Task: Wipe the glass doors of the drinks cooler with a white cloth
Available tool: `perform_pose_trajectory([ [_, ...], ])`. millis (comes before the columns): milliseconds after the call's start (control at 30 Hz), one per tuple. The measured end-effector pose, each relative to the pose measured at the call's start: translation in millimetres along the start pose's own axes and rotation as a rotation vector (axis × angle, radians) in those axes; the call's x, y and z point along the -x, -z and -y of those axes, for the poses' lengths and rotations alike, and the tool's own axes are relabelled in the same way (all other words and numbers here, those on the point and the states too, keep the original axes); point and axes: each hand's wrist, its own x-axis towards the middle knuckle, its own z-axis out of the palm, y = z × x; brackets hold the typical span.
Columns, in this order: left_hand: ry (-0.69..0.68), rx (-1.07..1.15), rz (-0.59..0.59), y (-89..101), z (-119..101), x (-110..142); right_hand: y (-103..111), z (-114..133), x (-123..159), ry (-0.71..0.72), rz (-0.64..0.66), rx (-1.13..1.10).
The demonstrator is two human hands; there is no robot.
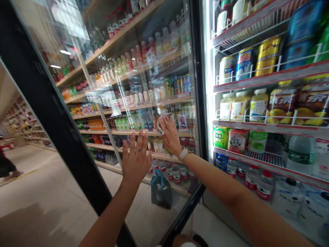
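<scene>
My left hand (136, 157) is pressed flat against a glass cooler door (133, 85), its fingers spread and holding nothing. My right hand (170, 135) holds a white cloth (164, 122) against the same pane, just up and to the right of my left hand. A white watch band (183, 154) circles my right wrist. The door has a black frame (59, 127) and stands open, with rows of bottled drinks showing in the glass.
To the right, lit wire shelves (272, 77) hold cans, jars and bottles. A dark bag (161, 192) with a blue handle sits on the tiled floor (43, 195) beyond the glass. A person (6, 164) walks at far left near store shelving (23, 120).
</scene>
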Motion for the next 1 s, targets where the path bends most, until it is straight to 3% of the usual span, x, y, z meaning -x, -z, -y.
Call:
perform_pose_trajectory([
  [100,0.002,-0.003,0.019,-5.6,-4,5,4,14,-35,0.007,-0.047,0.017],
  [167,-0.001,0.003,0.024,-6.4,-4,7,1,22,-27,0.004,-0.052,0.026],
  [267,-0.008,0.018,0.030,-5.8,-2,8,-12,33,25,0.032,0.039,0.041],
  [433,-0.002,0.030,0.030,-7.7,1,8,-38,48,143,0.155,0.389,0.025],
  [533,0.003,0.027,0.038,-8.5,0,8,-42,52,168,0.172,0.502,0.033],
  [633,0.007,0.031,0.046,-7.8,0,8,-34,50,136,0.179,0.473,0.057],
  [800,-0.005,0.035,0.024,-6.3,0,8,-4,38,19,0.198,0.233,0.091],
  [867,-0.018,0.034,0.011,-6.1,0,9,4,37,-15,0.183,0.155,0.087],
  [933,-0.024,0.039,0.004,-6.5,0,9,6,39,-31,0.141,0.093,0.077],
  [1000,-0.022,0.046,0.006,-7.2,1,10,1,43,-27,0.087,0.037,0.065],
])
